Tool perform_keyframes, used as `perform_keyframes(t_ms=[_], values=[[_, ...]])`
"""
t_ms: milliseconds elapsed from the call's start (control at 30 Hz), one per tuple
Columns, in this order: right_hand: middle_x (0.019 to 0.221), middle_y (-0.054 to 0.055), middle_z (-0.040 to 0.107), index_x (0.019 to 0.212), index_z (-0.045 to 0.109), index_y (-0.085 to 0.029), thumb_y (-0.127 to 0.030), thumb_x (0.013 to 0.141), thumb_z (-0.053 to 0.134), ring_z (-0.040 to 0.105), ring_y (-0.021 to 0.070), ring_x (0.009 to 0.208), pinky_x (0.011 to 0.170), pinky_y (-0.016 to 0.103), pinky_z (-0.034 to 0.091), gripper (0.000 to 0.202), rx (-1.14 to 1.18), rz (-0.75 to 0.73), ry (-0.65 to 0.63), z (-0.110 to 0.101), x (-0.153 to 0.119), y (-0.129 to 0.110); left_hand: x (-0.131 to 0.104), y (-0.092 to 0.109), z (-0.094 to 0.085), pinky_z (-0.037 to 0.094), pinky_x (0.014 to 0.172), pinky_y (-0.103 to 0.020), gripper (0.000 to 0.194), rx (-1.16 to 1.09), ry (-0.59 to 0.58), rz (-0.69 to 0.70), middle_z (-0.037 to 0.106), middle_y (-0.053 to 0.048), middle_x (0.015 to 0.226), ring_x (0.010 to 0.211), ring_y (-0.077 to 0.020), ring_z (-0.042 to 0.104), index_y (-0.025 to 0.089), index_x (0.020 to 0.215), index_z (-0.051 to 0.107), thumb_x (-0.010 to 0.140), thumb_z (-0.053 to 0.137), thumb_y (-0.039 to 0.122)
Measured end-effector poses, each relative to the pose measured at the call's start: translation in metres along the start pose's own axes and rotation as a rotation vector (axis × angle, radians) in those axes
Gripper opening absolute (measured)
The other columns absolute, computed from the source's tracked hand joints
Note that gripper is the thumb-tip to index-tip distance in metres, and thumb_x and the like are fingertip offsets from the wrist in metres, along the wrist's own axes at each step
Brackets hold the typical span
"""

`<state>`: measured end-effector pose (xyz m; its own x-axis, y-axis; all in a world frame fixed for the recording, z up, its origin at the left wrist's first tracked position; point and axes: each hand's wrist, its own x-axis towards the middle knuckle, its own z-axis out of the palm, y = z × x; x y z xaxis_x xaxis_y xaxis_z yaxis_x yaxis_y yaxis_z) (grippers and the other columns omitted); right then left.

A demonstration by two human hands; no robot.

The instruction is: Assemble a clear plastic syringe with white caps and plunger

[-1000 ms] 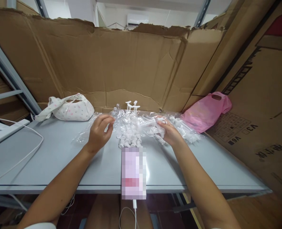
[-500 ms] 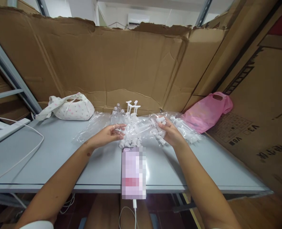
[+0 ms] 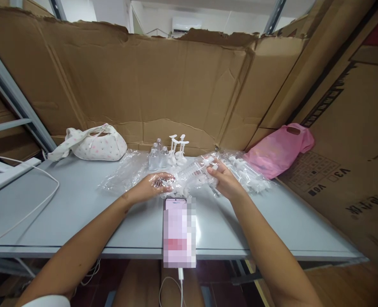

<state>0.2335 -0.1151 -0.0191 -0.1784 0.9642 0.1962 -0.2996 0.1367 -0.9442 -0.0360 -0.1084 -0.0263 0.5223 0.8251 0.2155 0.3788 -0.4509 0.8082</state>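
A clear plastic bag with white parts in it stretches between my two hands above the table. My left hand is closed on the bag's left end, its fingers partly covered by the film. Around the right end, near a white cap-like piece, my right hand has its thumb and fingers closed on the bag. Below the bag lie small white plastic pieces, partly hidden. Just behind stand several clear bottles and several white pump tops.
A phone with a cable lies at the table's front edge. More bagged white parts and a pink bag are to the right. Left are flat clear film, a white handbag and a power strip. Cardboard walls the back.
My left hand has moved slightly down and right and closed on the clear bag. The bag's left end has come lower, and my right hand has shifted a little.
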Motion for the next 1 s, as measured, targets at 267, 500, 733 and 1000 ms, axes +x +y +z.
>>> perform_keyframes(t_ms=[267,500,733,1000], values=[[0.111,0.001,0.069,0.103,0.061,-0.030,-0.035,0.068,0.077,0.070,0.0220,0.088,0.067,0.032,0.056,0.038,-0.017,-0.081,0.072,-0.011,0.000,-0.012,-0.003,0.013,-0.024,0.043,0.066,-0.026,0.025,0.076,0.213,-0.018,0.067,-0.003,0.089,0.073,-0.0157,0.057,0.019,0.091,0.066,0.080,0.058,0.040],[0.107,-0.001,0.070,0.099,0.063,-0.029,-0.032,0.070,0.076,0.071,0.0208,0.089,0.073,0.036,0.058,0.032,0.079,-0.266,0.348,-0.035,0.002,-0.025,-0.014,0.019,-0.061,0.038,0.062,-0.024,0.018,0.415,0.762,-0.030,0.065,0.000,0.082,0.063,-0.0125,0.052,0.021,0.090,0.063,0.081,0.055,0.034],[0.102,-0.001,0.071,0.096,0.062,-0.026,-0.033,0.067,0.077,0.071,0.0226,0.087,0.077,0.040,0.058,0.033,0.133,-0.307,0.402,-0.039,0.006,-0.023,-0.023,0.013,-0.078,0.036,0.058,-0.029,0.018,0.761,0.665,-0.413,0.067,-0.006,0.077,0.068,-0.0228,0.059,0.021,0.079,0.057,0.077,0.052,0.038],[0.106,0.000,0.071,0.098,0.060,-0.029,-0.035,0.070,0.075,0.070,0.0253,0.093,0.080,0.042,0.057,0.032,0.062,-0.221,0.390,-0.036,0.004,-0.023,-0.022,0.003,-0.074,0.035,0.051,-0.028,0.019,0.847,0.245,-0.613,0.066,-0.010,0.068,0.061,-0.0255,0.060,0.021,0.062,0.054,0.070,0.057,0.038]])
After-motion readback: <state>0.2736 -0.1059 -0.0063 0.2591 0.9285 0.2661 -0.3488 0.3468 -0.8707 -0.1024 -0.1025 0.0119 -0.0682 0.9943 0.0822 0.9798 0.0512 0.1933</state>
